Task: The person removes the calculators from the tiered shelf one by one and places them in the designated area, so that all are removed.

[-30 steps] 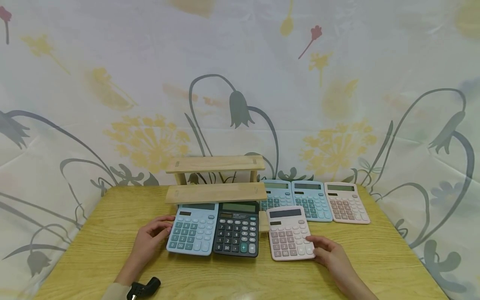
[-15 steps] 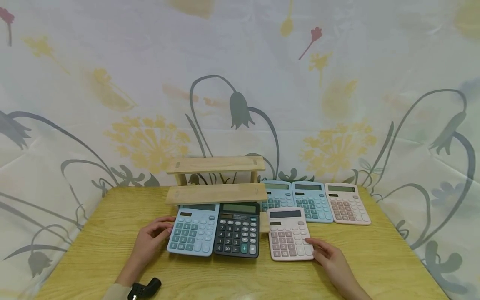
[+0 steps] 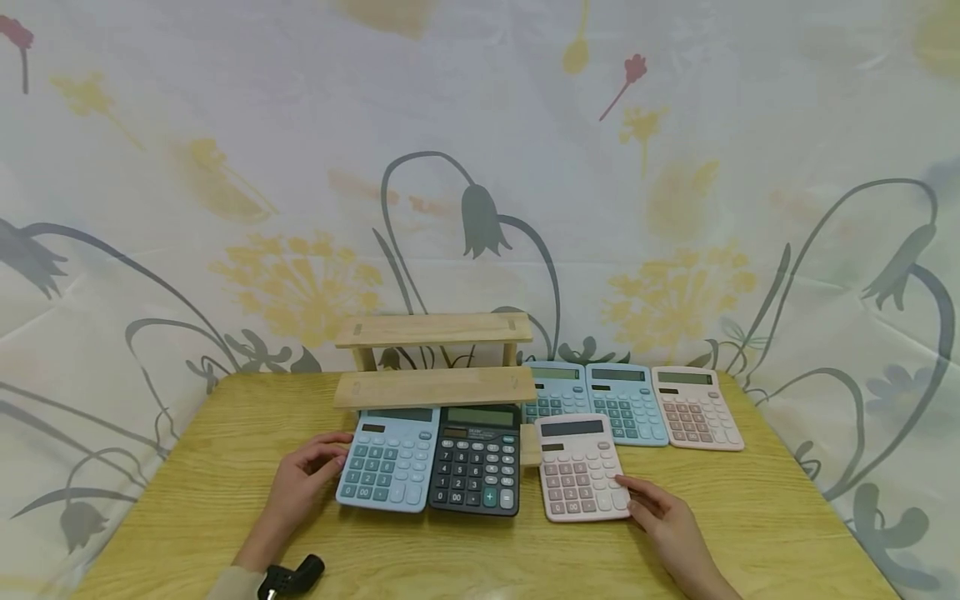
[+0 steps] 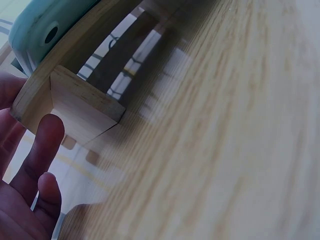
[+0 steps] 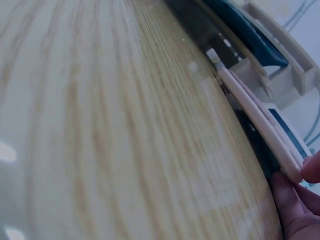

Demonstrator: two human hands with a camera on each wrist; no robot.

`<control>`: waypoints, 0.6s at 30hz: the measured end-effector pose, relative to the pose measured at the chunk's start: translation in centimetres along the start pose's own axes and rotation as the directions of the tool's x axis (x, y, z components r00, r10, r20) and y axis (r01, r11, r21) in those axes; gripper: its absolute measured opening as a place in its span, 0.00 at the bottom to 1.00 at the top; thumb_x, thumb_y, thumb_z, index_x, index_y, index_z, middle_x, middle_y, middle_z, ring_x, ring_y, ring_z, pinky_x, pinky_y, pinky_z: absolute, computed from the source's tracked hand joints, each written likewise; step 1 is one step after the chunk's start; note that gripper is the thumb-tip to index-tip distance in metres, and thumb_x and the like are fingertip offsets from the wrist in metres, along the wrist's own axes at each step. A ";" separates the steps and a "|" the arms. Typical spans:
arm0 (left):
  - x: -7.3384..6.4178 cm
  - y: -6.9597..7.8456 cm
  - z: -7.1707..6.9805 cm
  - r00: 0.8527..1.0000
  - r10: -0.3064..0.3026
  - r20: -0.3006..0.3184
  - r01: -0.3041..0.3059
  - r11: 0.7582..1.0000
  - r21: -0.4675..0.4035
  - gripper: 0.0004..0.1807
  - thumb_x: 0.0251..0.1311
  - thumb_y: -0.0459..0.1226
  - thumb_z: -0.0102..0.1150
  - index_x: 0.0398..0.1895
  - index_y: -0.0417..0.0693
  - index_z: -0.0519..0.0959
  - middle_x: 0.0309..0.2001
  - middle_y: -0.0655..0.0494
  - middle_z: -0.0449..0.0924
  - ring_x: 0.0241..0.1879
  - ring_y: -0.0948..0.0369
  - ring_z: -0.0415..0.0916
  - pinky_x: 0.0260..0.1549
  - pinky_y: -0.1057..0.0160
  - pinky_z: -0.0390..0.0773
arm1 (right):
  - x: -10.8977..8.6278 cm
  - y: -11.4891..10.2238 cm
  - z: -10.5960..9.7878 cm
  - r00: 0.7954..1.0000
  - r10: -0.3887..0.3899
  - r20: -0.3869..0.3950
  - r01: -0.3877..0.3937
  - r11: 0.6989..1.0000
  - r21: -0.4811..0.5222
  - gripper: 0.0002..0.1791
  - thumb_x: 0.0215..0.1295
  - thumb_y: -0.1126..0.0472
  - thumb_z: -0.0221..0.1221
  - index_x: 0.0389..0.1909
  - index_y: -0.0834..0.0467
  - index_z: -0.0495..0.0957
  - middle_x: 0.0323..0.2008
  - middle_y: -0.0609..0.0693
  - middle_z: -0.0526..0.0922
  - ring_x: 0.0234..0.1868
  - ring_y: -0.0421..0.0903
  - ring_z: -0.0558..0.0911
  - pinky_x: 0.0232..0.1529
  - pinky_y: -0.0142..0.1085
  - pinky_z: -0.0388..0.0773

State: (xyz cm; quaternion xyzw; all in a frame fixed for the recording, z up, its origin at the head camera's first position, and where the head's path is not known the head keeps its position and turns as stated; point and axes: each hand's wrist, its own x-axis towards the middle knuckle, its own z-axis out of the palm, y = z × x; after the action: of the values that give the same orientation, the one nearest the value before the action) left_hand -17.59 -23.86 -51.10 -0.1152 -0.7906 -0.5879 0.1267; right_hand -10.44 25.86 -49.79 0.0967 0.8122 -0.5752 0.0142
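Note:
At the left end of the stepped wooden rack (image 3: 435,387), my left hand (image 3: 300,479) holds the edge of its lowest board with bent fingers. Beside it a blue calculator (image 3: 390,458) leans on that tier. Right of this stands a black calculator (image 3: 475,458), its lower edge level with the blue one's. My right hand (image 3: 667,521) pinches the lower right corner of a pink calculator (image 3: 581,467), keys facing up. The right wrist view shows the pink calculator (image 5: 265,127) edge-on, low over the table. Its upper left side overlaps the rack's right end in the head view.
Behind, to the right of the rack, two blue calculators (image 3: 618,404) and another pink calculator (image 3: 696,408) stand in a row along the back of the wooden table (image 3: 780,517). A flower-patterned cloth (image 3: 675,167) hangs behind the table.
My right wrist has shifted very slightly left, with its fingers still on the pink calculator's corner. The left hand, the rack and the other calculators have stayed put.

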 end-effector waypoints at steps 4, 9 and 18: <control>0.0 0.0 0.0 1.000 -0.003 0.004 0.003 1.000 0.001 0.04 0.65 0.27 0.60 0.37 0.37 0.84 0.53 0.40 0.80 0.50 0.73 0.74 0.43 0.75 0.75 | -0.1 -0.1 0.0 1.000 -0.007 -0.012 0.007 1.000 -0.012 0.21 0.70 0.74 0.52 0.63 0.68 0.74 0.65 0.64 0.72 0.51 0.24 0.73 0.48 0.26 0.76; -0.1 -0.1 0.1 1.000 0.003 0.005 -0.003 1.000 -0.008 0.04 0.65 0.27 0.60 0.36 0.37 0.84 0.53 0.39 0.80 0.50 0.73 0.75 0.43 0.75 0.75 | -0.1 -0.1 -0.1 1.000 -0.017 -0.023 0.017 1.000 -0.007 0.20 0.69 0.75 0.52 0.62 0.68 0.74 0.64 0.64 0.74 0.51 0.24 0.73 0.47 0.25 0.76; 0.2 -0.4 -0.1 1.000 0.007 0.007 -0.007 1.000 -0.004 0.04 0.66 0.28 0.60 0.36 0.36 0.84 0.52 0.40 0.80 0.50 0.72 0.75 0.44 0.75 0.75 | -0.1 0.1 0.0 1.000 -0.018 -0.021 0.018 1.000 0.013 0.20 0.69 0.75 0.53 0.62 0.69 0.74 0.64 0.64 0.74 0.50 0.21 0.73 0.47 0.25 0.76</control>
State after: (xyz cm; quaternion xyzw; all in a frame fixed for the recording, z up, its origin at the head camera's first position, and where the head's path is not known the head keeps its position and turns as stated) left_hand -17.88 -24.02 -51.37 -0.1203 -0.7895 -0.5886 0.1255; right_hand -10.36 25.86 -49.90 0.0956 0.8093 -0.5795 -0.0002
